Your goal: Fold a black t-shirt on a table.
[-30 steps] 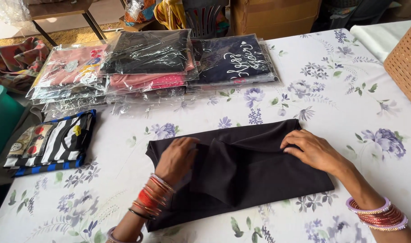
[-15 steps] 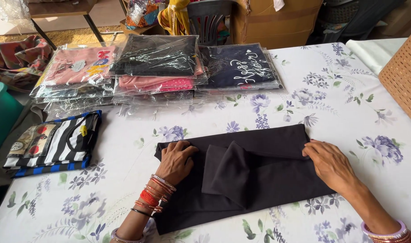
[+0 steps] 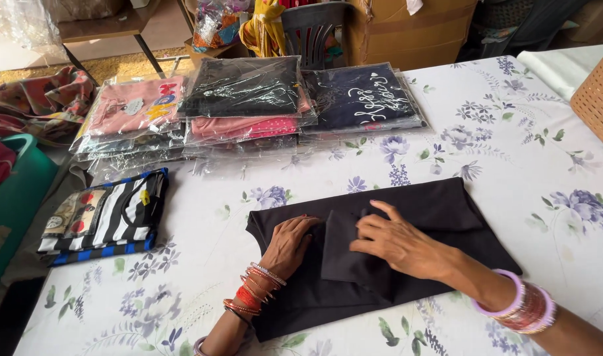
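Note:
A black garment [image 3: 440, 211] lies partly folded on the table with the floral cloth [image 3: 202, 224]. My left hand [image 3: 289, 244] rests flat on the garment's left part, fingers pointing right. My right hand [image 3: 394, 240] lies flat on a folded-over flap in the middle of the garment, fingers spread and pressing it down. Both wrists wear bangles. Neither hand grips anything.
Stacks of folded clothes in clear plastic bags [image 3: 249, 99] line the far side of the table. A folded striped garment [image 3: 107, 216] lies at the left edge. A wicker basket [image 3: 598, 99] stands at the right. A green bin [image 3: 14, 198], chair and cardboard boxes lie beyond.
My right hand has moved from the garment's right end to its middle, bringing a flap of cloth over. My left hand has stayed on the left part.

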